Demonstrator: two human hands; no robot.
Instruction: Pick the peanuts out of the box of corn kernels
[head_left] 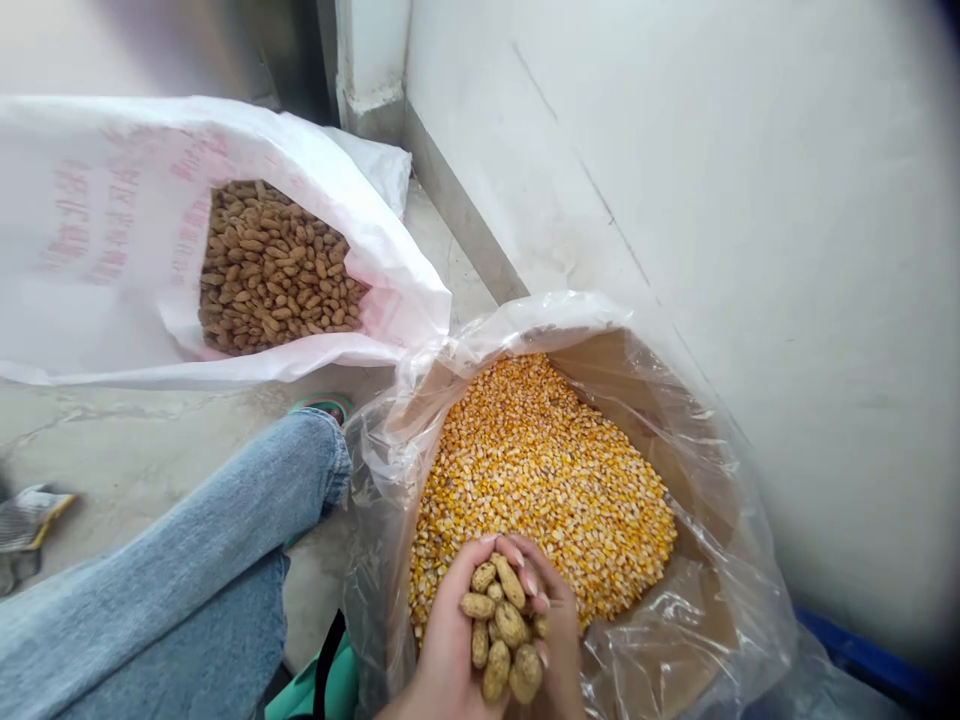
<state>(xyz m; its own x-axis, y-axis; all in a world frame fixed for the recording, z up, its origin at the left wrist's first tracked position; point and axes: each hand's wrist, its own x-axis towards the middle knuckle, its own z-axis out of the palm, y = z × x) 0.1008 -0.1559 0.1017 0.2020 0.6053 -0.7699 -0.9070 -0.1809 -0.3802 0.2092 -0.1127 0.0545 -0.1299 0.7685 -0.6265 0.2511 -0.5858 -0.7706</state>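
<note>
Our fingers (480, 562) curve closed around a heap of unshelled peanuts (499, 620), left hand (450, 650) and right hand (562, 640) cupped together at the near edge of the corn kernels (540, 470) in a clear plastic liner (742, 620); more peanuts (274, 270) lie farther left, in a white woven sack (97, 240).

A smooth white painted wall (757, 220) fills the right of the frame, marked by thin dark scuffs (a few run diagonally). It meets a grey concrete floor (127, 440), cracked at the left, along a sloping grey skirting strip (459, 215). A squared white wall corner (371, 60) stands at top centre, and a blue plastic edge (862, 660) shows at lower right.
</note>
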